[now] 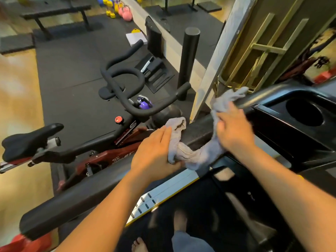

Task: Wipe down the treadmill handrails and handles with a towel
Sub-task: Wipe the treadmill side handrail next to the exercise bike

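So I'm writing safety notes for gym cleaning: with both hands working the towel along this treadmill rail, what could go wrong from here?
1. The towel is twisted into a rope around the handrail, so it probably touches little surface and may leave patches unwiped.
2. The left hand and right hand both grip the towel, so neither steadies the person if it slips.
3. Bare feet stand on the treadmill deck; footing could be poor.

The grey cloth towel hides part of the black padded treadmill handrail at centre frame. The left hand covers the towel's near end. Pink and yellow kettlebells at the top edge blur together.
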The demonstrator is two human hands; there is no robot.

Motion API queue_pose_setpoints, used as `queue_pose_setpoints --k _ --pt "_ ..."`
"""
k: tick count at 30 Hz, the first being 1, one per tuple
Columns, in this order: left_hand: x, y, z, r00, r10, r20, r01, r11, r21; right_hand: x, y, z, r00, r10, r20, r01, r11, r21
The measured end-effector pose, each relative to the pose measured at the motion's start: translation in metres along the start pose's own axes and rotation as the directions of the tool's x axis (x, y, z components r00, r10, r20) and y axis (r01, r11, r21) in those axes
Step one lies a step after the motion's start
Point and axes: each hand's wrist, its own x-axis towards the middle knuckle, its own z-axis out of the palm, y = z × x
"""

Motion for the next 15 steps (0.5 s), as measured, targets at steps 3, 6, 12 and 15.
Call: queue_pose_setpoints --k 3,6,12,15 --pt "0.003 0.003 -0.001 1.000 -0.018 0.012 0.018 0.999 -0.042 -0.024 -0.071 0.010 0.972 -0.237 -0.002 0.236 0.968 0.090" --pt "0.002 0.003 -0.004 0.998 -0.066 0.020 0.068 0.992 -0.105 -0.048 -0.091 0.028 0.938 -0.333 0.094 0.313 0.934 0.174" --pt "0.001 -0.002 -0.004 0.999 0.037 -0.040 -0.040 0.996 -0.080 -0.027 0.028 0.014 0.973 -0.231 0.004 0.228 0.960 0.161" --pt "0.000 0.000 -0.006 0.998 0.036 -0.054 -0.041 0.996 -0.085 0.000 0.079 0.003 0.991 0.118 0.069 -0.117 0.993 -0.020"
